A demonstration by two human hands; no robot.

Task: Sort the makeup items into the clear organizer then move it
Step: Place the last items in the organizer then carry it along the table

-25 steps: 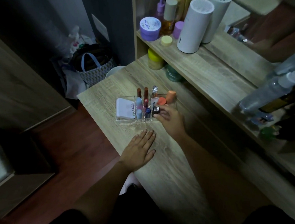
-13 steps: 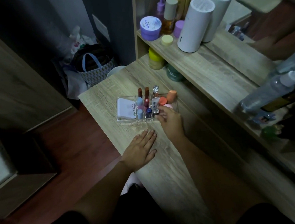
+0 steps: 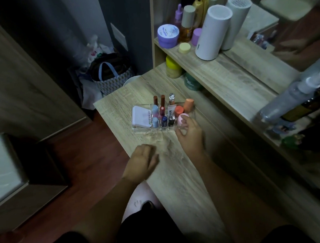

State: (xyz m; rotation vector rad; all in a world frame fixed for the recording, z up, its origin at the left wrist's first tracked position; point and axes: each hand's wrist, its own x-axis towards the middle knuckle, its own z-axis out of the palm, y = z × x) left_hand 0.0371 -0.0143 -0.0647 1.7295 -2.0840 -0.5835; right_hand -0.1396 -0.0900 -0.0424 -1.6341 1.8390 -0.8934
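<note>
The clear organizer [image 3: 137, 130] stands on the wooden table, filled with makeup. A white compact [image 3: 140, 116] lies in its left compartment, lipsticks and small tubes [image 3: 162, 111] stand in the middle slots, and orange sponges [image 3: 188, 104] and a pink sponge [image 3: 183, 118] sit at its right end. My right hand [image 3: 190, 136] is at the organizer's near right corner, fingers spread, fingertips at the pink sponge; it holds nothing. My left hand [image 3: 142, 162] hovers over the table in front of the organizer, blurred, fingers loosely curled and empty.
A raised shelf [image 3: 228, 77] runs along the right with a purple jar [image 3: 168, 35], bottles and a white cylinder [image 3: 212, 32]. A yellow jar [image 3: 173, 66] and a green jar [image 3: 191, 81] stand beyond the organizer. A bag [image 3: 111, 77] sits on the floor past the table's end.
My right hand slid from the middle slots to the organizer's right corner. My left hand lifted off the table and its flat fingers curled in.
</note>
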